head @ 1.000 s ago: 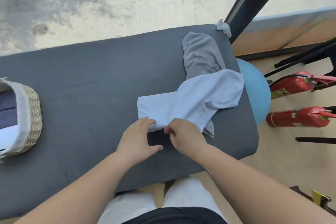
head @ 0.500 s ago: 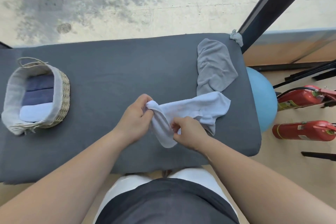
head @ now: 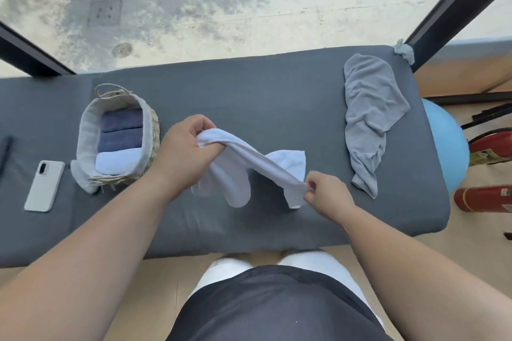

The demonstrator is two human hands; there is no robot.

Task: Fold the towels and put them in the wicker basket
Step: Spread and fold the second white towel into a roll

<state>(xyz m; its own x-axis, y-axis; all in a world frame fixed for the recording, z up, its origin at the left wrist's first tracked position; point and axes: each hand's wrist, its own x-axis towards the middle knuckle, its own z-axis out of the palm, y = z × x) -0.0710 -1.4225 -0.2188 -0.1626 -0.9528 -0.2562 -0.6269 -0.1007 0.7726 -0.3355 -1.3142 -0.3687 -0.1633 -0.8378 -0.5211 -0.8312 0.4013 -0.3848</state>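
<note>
A pale blue-white towel (head: 249, 163) hangs stretched above the dark grey padded bench (head: 249, 91). My left hand (head: 185, 152) grips one bunched end of it, and my right hand (head: 327, 194) pinches the other end lower and to the right. Loose folds dangle between them. A grey towel (head: 368, 113) lies crumpled at the bench's right end. The wicker basket (head: 151, 130) with a cloth liner stands left of my left hand and holds three folded towels, two dark blue and one pale.
A white phone (head: 44, 185) lies on the bench left of the basket. A blue exercise ball (head: 448, 147) and red fire extinguishers (head: 487, 199) sit on the floor past the bench's right end. A dark window frame post (head: 454, 0) rises at the back right.
Both hands picked the pale towel up off the bench and carried it left, away from the grey towel. They have spread apart, stretching it. The view has swung left, showing the basket and phone.
</note>
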